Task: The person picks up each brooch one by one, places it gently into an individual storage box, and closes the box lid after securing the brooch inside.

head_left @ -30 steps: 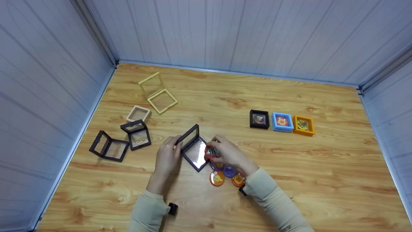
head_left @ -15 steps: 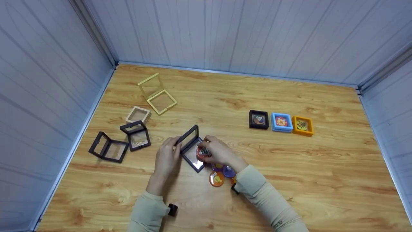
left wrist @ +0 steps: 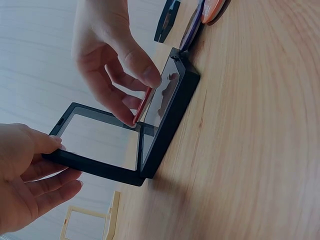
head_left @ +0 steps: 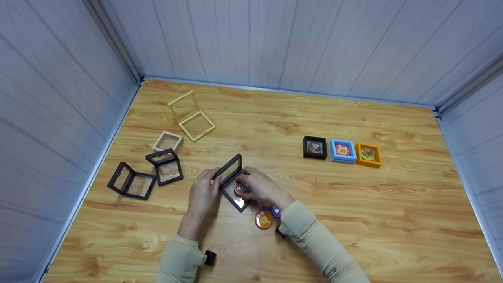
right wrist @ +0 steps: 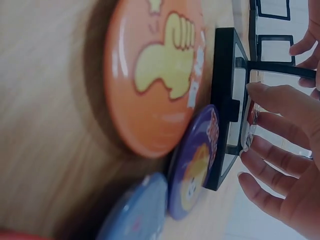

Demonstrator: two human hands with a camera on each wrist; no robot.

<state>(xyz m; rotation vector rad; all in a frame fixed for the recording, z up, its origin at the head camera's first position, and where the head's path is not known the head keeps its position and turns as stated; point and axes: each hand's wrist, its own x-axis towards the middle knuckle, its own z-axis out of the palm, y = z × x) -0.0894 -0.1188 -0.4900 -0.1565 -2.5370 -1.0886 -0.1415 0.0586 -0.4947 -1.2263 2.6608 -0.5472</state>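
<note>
My left hand (head_left: 201,195) pinches the raised lid of a black-framed display case (left wrist: 175,125) between thumb and fingers. Its base lies on the table with clear film across it. A round red pin badge (head_left: 239,188) with a tree picture is pinched by my right hand (head_left: 264,185). In the left wrist view the badge (left wrist: 143,107) tilts just over the film; whether it touches cannot be told. Beside the base lie an orange badge (right wrist: 155,75) with a yellow thumbs-up, a purple badge (right wrist: 196,165) and a bluish one (right wrist: 140,212), partly out of that view.
At left stand two smaller black cases, one (head_left: 136,196) beside the other (head_left: 171,181), both opened. Behind them are a beige case (head_left: 159,140) and an unfolded yellow one (head_left: 204,134). Black (head_left: 305,147), blue (head_left: 342,160) and orange (head_left: 368,164) cases with badges sit at right.
My right hand has carried the red badge leftward, from the base's right edge to over its film. The left hand keeps its place on the lid.
</note>
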